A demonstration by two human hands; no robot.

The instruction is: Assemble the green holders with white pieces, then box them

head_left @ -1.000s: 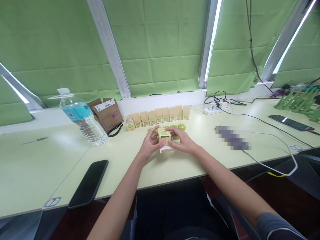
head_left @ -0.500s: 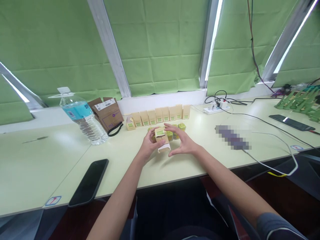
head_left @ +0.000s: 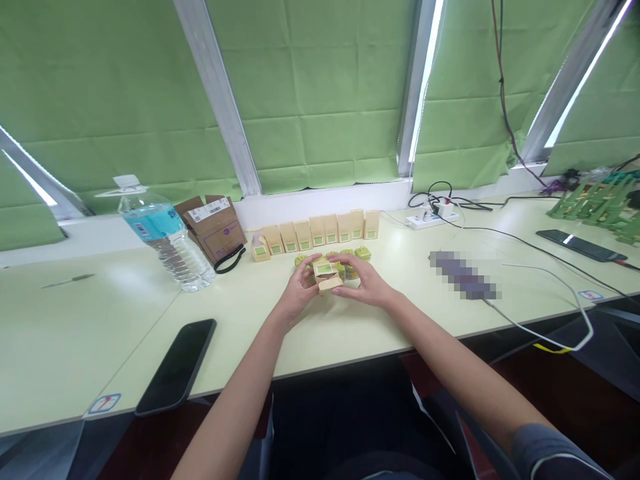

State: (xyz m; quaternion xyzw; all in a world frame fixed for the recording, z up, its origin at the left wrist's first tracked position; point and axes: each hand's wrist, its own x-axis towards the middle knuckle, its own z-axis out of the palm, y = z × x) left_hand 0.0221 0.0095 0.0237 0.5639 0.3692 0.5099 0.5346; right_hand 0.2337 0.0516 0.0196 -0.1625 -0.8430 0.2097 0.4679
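My left hand (head_left: 296,293) and my right hand (head_left: 364,283) are closed from both sides on a small tan carton with a green label (head_left: 325,275), held just above the pale desk (head_left: 350,327). Its bottom flap points toward me. Right behind it lie several small green items (head_left: 361,253). Farther back, a row of several matching tan cartons (head_left: 320,231) stands upright along the wall.
A water bottle (head_left: 163,235) and an open brown cardboard box (head_left: 214,225) stand at the left. A black phone (head_left: 177,365) lies near the front edge. A power strip (head_left: 430,217) with cables, a blurred object (head_left: 465,275) and another phone (head_left: 580,245) are on the right.
My right hand, which had drawn back from the carton, has closed on it again. The hanging bottom flap has been folded up toward the carton.
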